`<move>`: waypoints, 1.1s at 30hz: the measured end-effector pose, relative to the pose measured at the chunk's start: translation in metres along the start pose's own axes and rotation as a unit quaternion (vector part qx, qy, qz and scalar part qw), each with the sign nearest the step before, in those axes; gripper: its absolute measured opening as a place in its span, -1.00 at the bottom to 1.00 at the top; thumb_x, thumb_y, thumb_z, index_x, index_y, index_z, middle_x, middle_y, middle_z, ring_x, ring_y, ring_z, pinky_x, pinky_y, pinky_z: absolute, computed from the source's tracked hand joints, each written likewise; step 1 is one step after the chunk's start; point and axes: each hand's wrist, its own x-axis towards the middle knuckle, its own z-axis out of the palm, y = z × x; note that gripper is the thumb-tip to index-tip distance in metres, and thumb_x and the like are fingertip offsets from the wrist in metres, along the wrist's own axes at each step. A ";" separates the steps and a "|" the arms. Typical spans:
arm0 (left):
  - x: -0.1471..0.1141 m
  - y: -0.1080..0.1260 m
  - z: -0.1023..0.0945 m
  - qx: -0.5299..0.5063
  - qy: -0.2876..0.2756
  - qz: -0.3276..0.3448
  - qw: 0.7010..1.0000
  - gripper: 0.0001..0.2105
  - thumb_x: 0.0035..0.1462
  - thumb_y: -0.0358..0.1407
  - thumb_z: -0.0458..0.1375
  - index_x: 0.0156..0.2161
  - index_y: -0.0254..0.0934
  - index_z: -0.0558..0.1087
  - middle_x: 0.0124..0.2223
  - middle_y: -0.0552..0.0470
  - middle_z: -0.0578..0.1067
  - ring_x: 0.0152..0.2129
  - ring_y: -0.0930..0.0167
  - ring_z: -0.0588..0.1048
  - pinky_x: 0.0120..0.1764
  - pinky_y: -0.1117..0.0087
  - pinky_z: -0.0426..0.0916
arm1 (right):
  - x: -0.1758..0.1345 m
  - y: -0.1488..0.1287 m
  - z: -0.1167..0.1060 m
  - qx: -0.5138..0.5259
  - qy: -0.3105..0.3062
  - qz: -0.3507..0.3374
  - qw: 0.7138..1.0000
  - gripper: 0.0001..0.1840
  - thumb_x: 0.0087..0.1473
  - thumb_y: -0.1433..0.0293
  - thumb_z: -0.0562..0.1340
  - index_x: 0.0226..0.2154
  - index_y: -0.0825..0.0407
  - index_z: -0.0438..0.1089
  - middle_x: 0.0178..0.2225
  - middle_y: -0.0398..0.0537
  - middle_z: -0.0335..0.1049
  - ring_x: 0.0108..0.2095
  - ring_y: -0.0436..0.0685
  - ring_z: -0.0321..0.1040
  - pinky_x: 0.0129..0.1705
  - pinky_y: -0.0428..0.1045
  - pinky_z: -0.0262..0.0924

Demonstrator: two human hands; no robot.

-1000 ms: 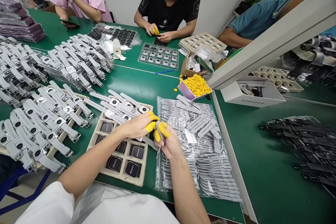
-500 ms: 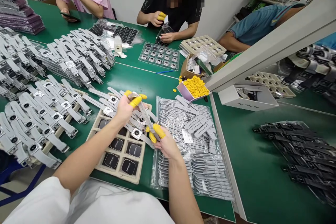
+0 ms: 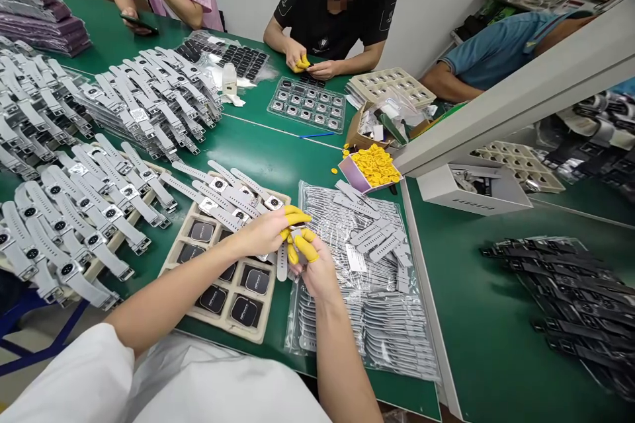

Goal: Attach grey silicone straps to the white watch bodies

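Observation:
Yellow finger cots cover several fingertips of both hands. My left hand (image 3: 270, 230) is pinched closed on a smartwatch (image 3: 297, 227), which my fingers mostly hide. My right hand (image 3: 316, 266) meets it from the right, fingers closed on the same watch. A grey strap end (image 3: 282, 263) hangs below my left fingers. Under my left forearm lies a beige tray (image 3: 262, 320), with dark square watch faces in its pockets and grey-strapped watches (image 3: 231, 195) across its far part. Right of my hands, a clear plastic bag (image 3: 397, 350) of grey straps has loose straps (image 3: 380, 231) on top.
A box of yellow finger cots (image 3: 372, 168) stands beyond the bag. Stacked grey-strapped watches (image 3: 82, 218) fill the left. A divider post (image 3: 506, 86) rises at right, with black straps (image 3: 560, 297) past it. Across the table a co-worker in black (image 3: 337, 33) handles small parts near a clear tray (image 3: 305, 106).
My left hand has moved right and toward me, meeting my right hand. The grey-strapped piece stretched between them is now mostly hidden in my fingers. The co-worker in black has lowered their hands.

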 end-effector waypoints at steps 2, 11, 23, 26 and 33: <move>0.000 0.000 -0.003 0.014 -0.017 0.005 1.000 -0.33 0.11 -0.63 -0.05 0.30 -0.19 0.38 0.27 -0.12 0.44 0.22 0.25 0.44 0.30 0.09 0.36 | 0.001 0.002 -0.001 0.014 0.007 0.001 1.000 -0.64 0.11 0.08 0.40 -0.37 -0.01 0.37 -0.68 -0.31 0.21 -0.71 -0.10 -0.05 -0.69 -0.16 -0.05; -0.001 0.003 -0.001 0.021 0.000 -0.006 1.000 -0.51 0.30 -0.50 -0.05 0.28 -0.22 0.37 0.19 -0.14 0.47 0.18 0.24 0.44 0.25 0.11 0.39 | 0.002 -0.002 0.001 0.064 0.027 0.007 0.998 -0.68 0.13 0.14 0.40 -0.37 -0.01 0.34 -0.68 -0.34 0.15 -0.72 -0.12 -0.09 -0.69 -0.18 -0.07; 0.000 0.019 -0.012 0.038 -0.057 -0.013 0.998 -0.56 0.38 -0.38 -0.08 0.29 -0.32 0.34 0.11 -0.21 0.44 0.07 0.22 0.47 0.17 0.15 0.43 | 0.005 -0.003 0.000 0.114 0.048 0.008 0.992 -0.61 0.09 0.19 0.42 -0.48 -0.02 0.23 -0.68 -0.37 0.02 -0.72 -0.14 -0.18 -0.71 -0.19 -0.15; 0.000 0.016 -0.008 0.054 -0.050 -0.003 0.997 -0.56 0.34 -0.42 -0.05 0.27 -0.31 0.35 0.08 -0.20 0.44 0.02 0.23 0.49 0.12 0.17 0.46 | 0.006 -0.004 0.000 0.113 0.050 0.008 0.992 -0.63 0.08 0.19 0.42 -0.47 -0.01 0.25 -0.69 -0.38 0.01 -0.72 -0.14 -0.20 -0.71 -0.19 -0.16; -0.001 0.000 -0.004 0.069 -0.043 0.026 0.996 -0.43 0.17 -0.60 -0.05 0.25 -0.22 0.39 0.01 -0.11 0.46 -0.04 0.28 0.50 0.01 0.28 0.48 | 0.007 -0.004 -0.002 0.121 0.043 0.011 0.992 -0.60 0.07 0.20 0.41 -0.51 -0.02 0.20 -0.69 -0.38 -0.05 -0.71 -0.13 -0.25 -0.71 -0.20 -0.22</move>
